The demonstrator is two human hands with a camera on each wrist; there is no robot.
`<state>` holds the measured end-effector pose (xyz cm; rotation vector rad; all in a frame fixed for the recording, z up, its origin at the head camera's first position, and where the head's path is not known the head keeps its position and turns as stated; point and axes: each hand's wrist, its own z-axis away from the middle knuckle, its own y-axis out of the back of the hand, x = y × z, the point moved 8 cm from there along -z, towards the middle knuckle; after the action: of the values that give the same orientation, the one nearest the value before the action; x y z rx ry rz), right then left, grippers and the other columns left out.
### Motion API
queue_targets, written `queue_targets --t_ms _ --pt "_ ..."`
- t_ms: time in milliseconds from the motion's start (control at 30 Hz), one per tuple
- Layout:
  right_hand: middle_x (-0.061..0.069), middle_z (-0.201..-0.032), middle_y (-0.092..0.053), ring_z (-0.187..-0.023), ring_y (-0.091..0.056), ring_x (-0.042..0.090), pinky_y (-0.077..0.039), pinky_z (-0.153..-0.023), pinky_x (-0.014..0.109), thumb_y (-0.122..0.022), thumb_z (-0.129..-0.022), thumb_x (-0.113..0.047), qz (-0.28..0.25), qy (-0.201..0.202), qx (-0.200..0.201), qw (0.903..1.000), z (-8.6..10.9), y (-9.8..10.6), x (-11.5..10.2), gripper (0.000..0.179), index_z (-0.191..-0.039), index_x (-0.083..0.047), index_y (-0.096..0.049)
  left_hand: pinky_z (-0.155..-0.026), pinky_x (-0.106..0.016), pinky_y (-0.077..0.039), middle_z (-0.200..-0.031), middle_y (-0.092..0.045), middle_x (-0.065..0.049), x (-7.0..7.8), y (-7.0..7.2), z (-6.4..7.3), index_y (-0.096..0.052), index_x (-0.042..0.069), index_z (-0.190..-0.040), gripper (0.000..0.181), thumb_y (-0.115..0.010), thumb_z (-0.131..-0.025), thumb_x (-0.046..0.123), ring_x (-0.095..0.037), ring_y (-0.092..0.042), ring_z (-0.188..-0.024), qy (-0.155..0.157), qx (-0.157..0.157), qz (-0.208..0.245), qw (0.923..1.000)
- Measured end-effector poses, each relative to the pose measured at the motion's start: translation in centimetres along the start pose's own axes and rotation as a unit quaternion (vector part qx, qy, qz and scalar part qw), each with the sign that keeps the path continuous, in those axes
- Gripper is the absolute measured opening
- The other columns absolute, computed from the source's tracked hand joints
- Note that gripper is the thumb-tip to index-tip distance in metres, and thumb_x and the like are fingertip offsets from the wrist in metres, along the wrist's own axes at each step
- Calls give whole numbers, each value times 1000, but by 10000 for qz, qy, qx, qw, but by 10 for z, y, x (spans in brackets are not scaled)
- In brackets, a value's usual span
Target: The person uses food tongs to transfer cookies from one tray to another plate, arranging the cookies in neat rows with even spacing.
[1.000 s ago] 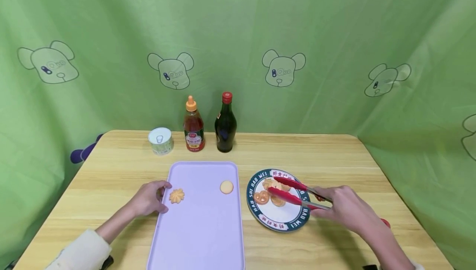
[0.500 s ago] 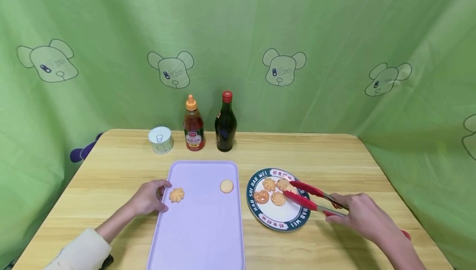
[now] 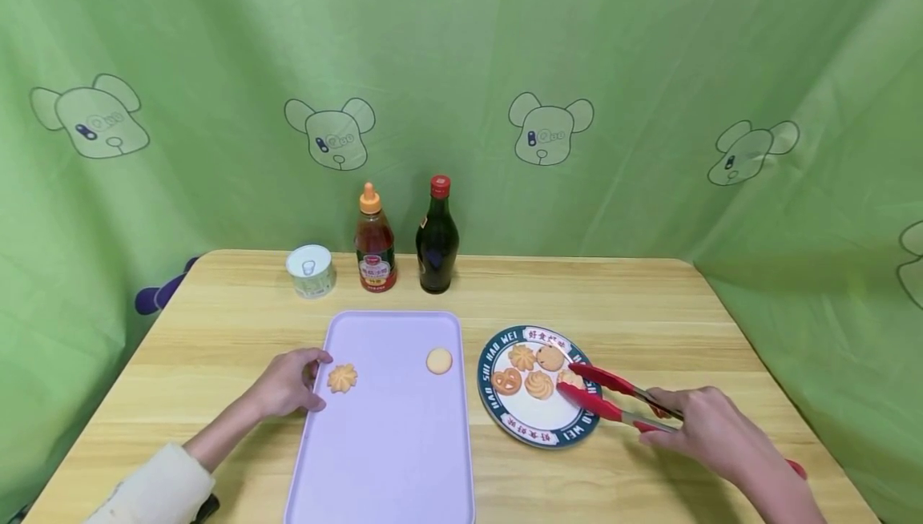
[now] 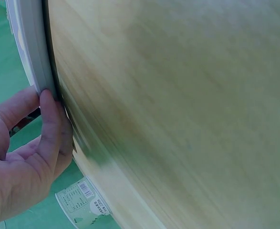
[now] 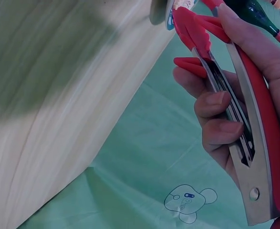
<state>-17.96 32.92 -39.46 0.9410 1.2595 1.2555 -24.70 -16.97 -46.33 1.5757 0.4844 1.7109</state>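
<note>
Wooden surface [image 3: 613, 292] with a purple tray [image 3: 385, 444], right of the tray a round plate [image 3: 534, 420], farther right red tongs [image 3: 600, 406] clamped in the right hand's grip [image 3: 710, 432], left hand's grip [image 3: 288, 384] pinching the tray's left rim, two cookies [image 3: 342, 378] on the tray.

Plate [image 3: 535, 418] reads "HAO SHI HAO WEI", can [image 4: 84, 202] perhaps "220".

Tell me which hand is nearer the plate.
Right. The right hand is just off the right side of the plate, holding tongs that reach over it. The left hand is farther, gripping the left edge of the tray.
</note>
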Motion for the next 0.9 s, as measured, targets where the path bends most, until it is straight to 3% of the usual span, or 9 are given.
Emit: queue_targets --t_ms 233,500,900 --pt "1 -76 -57 -67 -44 16 -26 -49 23 -80 -66 -46 -60 -65 -26 10000 -3 -1 1 70 -122 -7 -64 -60 -27 -48 -89 -56 -9 0 -1 0 -57 -4 -120 67 -81 -57 -3 -18 -50 -72 17 -10 43 10000" --pt "11 -88 -66 -65 -44 16 -27 -48 24 -82 -64 -45 -91 171 215 9996 -7 11 -4 72 -122 -5 -64 -59 -27 -48 -88 -57 -9 0 -1 0 -58 -4 -119 67 -81 -57 -3 -18 -50 -72 10 -13 50 10000" --pt "21 -98 -71 -61 -45 13 -34 -52 23 -82 -64 -45 -320 662 773 9943 -30 20 -40 71 -118 -3 -66 -57 -26 -48 -89 -56 -10 1 0 0 -56 -4 -121 67 -82 -58 -2 -17 -50 -72 -30 -20 34 10000"
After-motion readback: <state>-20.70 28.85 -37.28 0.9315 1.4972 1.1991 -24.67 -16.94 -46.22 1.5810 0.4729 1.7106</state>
